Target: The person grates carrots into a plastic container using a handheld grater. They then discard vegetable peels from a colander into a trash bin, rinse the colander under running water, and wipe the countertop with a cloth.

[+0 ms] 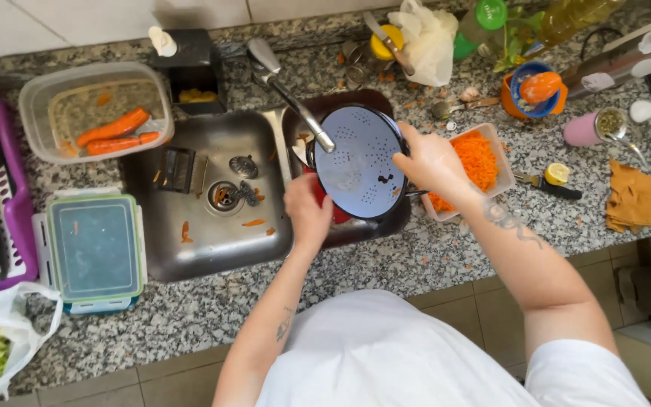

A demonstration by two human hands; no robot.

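Both my hands grip a blue colander [359,162] under the tap [288,87]: left hand [307,211] closed on its near rim, right hand [431,162] clasping the far rim, beside grated carrot [480,158].

Blue perforated colander [359,169] held tilted under the tap, over the sink.

The speckled granite counter [190,309] carries a lidded container [95,249], a tub of carrots [96,113], a tray of grated carrot [484,162] and a folded orange cloth [631,197].
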